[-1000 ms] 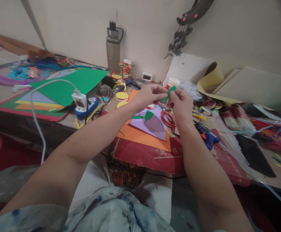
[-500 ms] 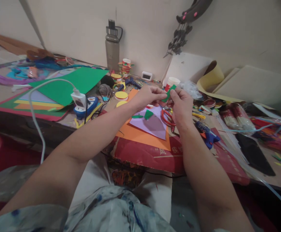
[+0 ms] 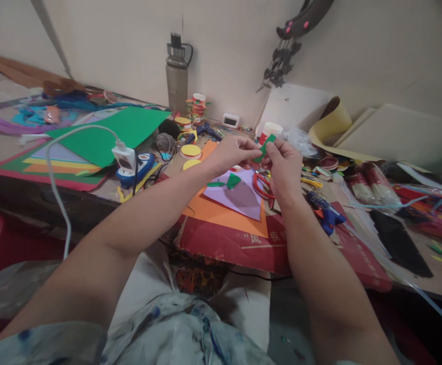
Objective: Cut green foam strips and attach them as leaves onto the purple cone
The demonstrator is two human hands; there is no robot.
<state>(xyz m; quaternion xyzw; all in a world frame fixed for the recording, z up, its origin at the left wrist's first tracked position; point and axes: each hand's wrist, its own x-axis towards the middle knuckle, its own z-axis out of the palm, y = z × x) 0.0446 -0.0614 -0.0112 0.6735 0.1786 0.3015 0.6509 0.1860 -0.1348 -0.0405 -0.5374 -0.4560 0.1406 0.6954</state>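
Between my two hands, above the table, is a small piece of green paper (image 3: 268, 144). My left hand (image 3: 233, 153) pinches its left end with thumb and fingertips. The right side of the piece is gripped by my right hand (image 3: 285, 165). Below them lies a purple sheet (image 3: 240, 199) on an orange sheet (image 3: 249, 226), with two green cut pieces on it, one a slim leaf shape (image 3: 216, 184) and one angular scrap (image 3: 233, 180). Red-handled scissors (image 3: 261, 186) lie just under my right hand, partly hidden by it.
A blue glue gun (image 3: 329, 218) and a black phone (image 3: 400, 242) lie to the right. At left, a white charger (image 3: 124, 154) sits in a blue power strip (image 3: 141, 168) beside a large green sheet (image 3: 130, 126). Behind stand a bottle (image 3: 177, 76) and a paper cup (image 3: 271, 130).
Both hands keep hold of the green paper in nearly the same place. The piece is tilted slightly differently, with a bit less of it showing.
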